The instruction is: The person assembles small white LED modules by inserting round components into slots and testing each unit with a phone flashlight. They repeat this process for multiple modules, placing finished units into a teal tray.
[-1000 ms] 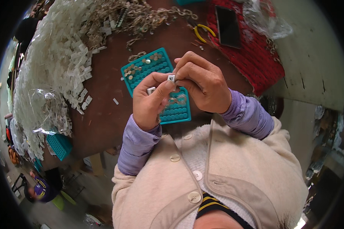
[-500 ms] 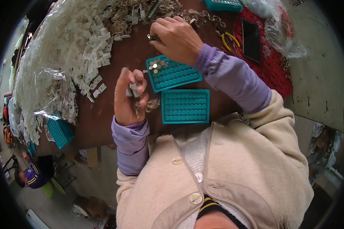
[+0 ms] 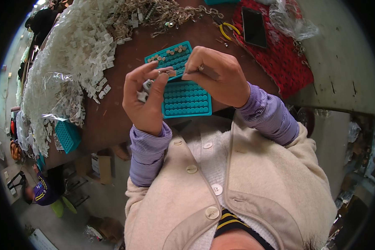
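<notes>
My left hand (image 3: 143, 100) is closed around small white plastic tags (image 3: 142, 96), which show between the curled fingers. A little shiny metal piece (image 3: 164, 72) sits at its thumb and fingertips. Just to the right, my right hand (image 3: 221, 77) is pinched, and a small glint shows at its fingers; what it grips is too small to name. Both hands are over two teal trays. The farther tray (image 3: 189, 45) holds several small round metal pieces (image 3: 178, 50) in its wells, and my hands partly cover it. The nearer tray (image 3: 187, 112) has rows of round wells.
A large heap of white plastic tags (image 3: 87, 37) covers the left of the brown table (image 3: 112, 121), with tangled chains (image 3: 175, 16) at the back. At right are yellow-handled pliers (image 3: 229, 30), a dark phone (image 3: 254, 28) and red cloth (image 3: 293, 77). A person (image 3: 43, 189) is at far left.
My right hand has come down from above the farther tray to meet my left hand, which has moved right and up. The view has shifted slightly. More metal pieces now show in the farther tray.
</notes>
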Demonstrator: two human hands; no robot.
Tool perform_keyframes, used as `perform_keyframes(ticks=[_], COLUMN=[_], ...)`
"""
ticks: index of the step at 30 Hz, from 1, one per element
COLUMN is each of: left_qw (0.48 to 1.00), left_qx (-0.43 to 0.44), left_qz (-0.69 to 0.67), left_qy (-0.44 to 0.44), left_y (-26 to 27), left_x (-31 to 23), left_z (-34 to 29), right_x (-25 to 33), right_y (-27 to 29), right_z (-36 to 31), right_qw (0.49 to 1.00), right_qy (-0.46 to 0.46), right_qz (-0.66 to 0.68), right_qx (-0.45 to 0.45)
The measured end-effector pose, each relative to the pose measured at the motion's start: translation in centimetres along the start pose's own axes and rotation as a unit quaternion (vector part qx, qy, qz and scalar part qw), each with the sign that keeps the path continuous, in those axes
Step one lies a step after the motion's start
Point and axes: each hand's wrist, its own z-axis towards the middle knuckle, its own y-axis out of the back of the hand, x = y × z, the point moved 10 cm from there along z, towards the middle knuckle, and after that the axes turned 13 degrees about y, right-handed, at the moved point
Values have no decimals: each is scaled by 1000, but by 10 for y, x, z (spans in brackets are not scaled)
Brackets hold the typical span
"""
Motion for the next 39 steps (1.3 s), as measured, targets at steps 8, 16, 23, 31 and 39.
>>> perform_keyframes(ticks=[8,16,23,31,39], left_qw=[998,971,738,828,970], left_qx=[-9,10,-88,-38,163], left_qz=[16,233,668,558,-70], left_qy=[55,-58,-30,-46,164], left_y=[-3,19,81,94,24], left_x=[9,14,78,67,36], left_z=[-9,66,228,185,17], right_x=[33,-1,-32,-39,-16], right_y=[-4,-1,9,-10,-70], right_z=[7,3,-30,-28,-4], right_qw=[978,965,990,987,931], right_qy=[111,77,-35,-144,-180], right_qz=[-177,-245,-132,78,312], right_qx=[17,51,33,9,-67])
